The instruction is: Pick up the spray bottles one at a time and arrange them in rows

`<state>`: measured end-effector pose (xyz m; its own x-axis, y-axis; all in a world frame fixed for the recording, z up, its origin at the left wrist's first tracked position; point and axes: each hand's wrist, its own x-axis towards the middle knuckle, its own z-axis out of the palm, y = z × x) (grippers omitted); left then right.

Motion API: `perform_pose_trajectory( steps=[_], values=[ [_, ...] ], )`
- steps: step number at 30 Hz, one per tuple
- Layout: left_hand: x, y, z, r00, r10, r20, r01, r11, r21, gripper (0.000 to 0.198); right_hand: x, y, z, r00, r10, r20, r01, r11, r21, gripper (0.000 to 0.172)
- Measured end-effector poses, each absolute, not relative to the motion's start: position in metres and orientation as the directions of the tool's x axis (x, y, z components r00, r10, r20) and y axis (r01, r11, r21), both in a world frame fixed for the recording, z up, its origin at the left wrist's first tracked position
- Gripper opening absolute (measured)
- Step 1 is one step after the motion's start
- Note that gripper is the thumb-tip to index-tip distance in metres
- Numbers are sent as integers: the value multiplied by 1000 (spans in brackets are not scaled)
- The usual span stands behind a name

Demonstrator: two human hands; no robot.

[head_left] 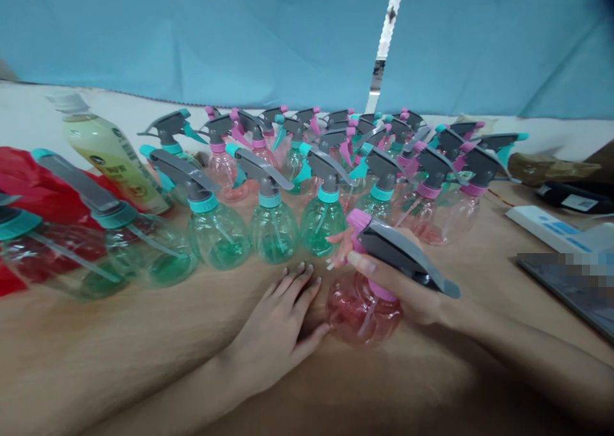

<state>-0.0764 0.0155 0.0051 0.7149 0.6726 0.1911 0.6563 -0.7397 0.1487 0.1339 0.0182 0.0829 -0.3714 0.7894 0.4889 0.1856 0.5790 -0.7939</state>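
My right hand (407,282) is wrapped round the neck and trigger of a pink spray bottle (362,318) with a grey and pink spray head. Its clear pink body has a dip tube inside and stands upright or nearly so at the front of the group. To its left, my left hand (285,318) lies flat on the table with the fingers spread and holds nothing. Just beyond the left fingertips is a row of green spray bottles with turquoise collars, among them one green spray bottle (322,228) with some green at the bottom.
Several more pink and green spray bottles (223,167) crowd the back of the wooden table (192,353). A tall labelled bottle (112,158) and red plastic (29,180) are at left. At right are a white power strip (551,228), a dark tablet-like device (570,289) and a black pouch (575,196).
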Motion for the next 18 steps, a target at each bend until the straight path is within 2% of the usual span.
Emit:
perform_pose_trajectory(
  steps=[5,11,18],
  values=[
    [-77,15,4,715,666,211,649,-745,153,54,134,19,81,-360,798,484,211,575,-791,20],
    [-77,15,5,713,673,198,655,-740,155,54,132,18,86,-385,814,435,188,531,-826,7],
    [-75,15,5,712,679,179,663,-734,145,54,134,16,82,-418,836,355,255,483,-838,25]
  ],
)
